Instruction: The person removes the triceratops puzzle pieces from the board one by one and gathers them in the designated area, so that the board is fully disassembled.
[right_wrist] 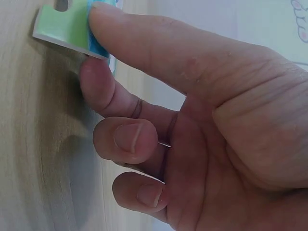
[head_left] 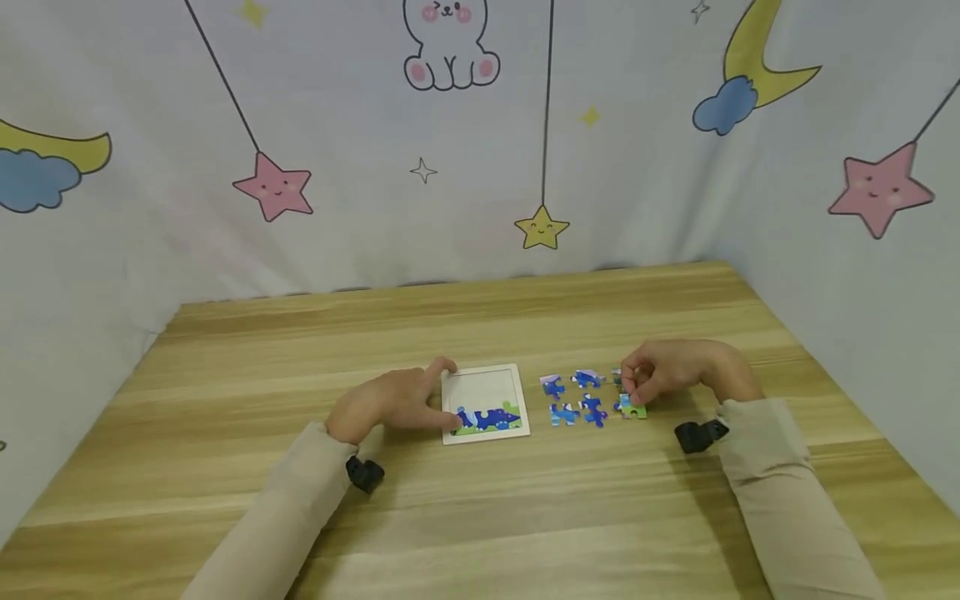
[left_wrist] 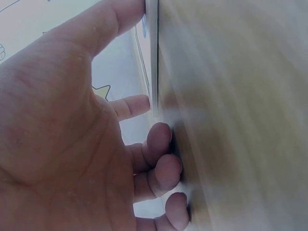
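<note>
A white square puzzle tray (head_left: 522,400) holds a joined strip of blue and green puzzle pieces (head_left: 487,418) along its near side. My left hand (head_left: 397,400) rests at its left side with fingers spread, the thumb over the near-left corner and the index finger at the far-left corner. In the left wrist view, the other fingers (left_wrist: 168,171) touch the tabletop beside it. My right hand (head_left: 667,371) pinches a green and blue puzzle piece (right_wrist: 62,26) between thumb and index finger. That piece looks tilted, one edge lifted above the wood.
Between the tray and my right hand lie several loose puzzle pieces (head_left: 588,379), mostly blue. Another piece (head_left: 617,376) is partly hidden behind the right fingers. The wooden table (head_left: 480,517) meets a printed curtain (head_left: 360,217) at the back.
</note>
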Available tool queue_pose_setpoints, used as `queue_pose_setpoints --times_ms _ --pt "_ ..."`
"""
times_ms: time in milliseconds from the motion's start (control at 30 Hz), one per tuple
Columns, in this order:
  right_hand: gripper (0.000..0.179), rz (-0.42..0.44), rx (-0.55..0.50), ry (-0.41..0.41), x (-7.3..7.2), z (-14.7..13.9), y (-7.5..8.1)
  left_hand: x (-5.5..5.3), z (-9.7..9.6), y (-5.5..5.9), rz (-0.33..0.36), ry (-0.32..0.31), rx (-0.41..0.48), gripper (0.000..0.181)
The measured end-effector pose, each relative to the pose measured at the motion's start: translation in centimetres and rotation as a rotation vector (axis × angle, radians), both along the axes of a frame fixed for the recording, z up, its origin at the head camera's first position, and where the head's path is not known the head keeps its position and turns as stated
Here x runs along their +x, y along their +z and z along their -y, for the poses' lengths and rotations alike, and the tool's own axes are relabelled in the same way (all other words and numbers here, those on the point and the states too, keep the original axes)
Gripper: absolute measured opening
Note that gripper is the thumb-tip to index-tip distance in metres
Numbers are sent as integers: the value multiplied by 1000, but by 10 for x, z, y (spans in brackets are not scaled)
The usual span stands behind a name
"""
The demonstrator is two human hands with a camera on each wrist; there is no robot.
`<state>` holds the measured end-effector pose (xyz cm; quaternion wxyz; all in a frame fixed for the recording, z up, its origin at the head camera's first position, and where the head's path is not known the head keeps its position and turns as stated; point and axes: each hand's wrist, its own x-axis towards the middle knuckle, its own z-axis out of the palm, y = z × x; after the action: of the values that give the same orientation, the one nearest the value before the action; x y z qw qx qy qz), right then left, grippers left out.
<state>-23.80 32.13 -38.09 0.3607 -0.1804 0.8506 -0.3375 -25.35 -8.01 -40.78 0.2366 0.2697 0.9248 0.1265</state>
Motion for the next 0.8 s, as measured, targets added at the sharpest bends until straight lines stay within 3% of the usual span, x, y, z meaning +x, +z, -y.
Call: queue_pose_setpoints --times_ms 200,400,800 --pt "11 4 4 9 -2 2 3 -1 1 2 8 -6 9 84" --pt "12 -71 -5 31 -2 6 3 -2 3 3 4 -10 9 84" --pt "6 -347 -81 85 0 45 4 -3 2 1 -23 -40 -14 83"
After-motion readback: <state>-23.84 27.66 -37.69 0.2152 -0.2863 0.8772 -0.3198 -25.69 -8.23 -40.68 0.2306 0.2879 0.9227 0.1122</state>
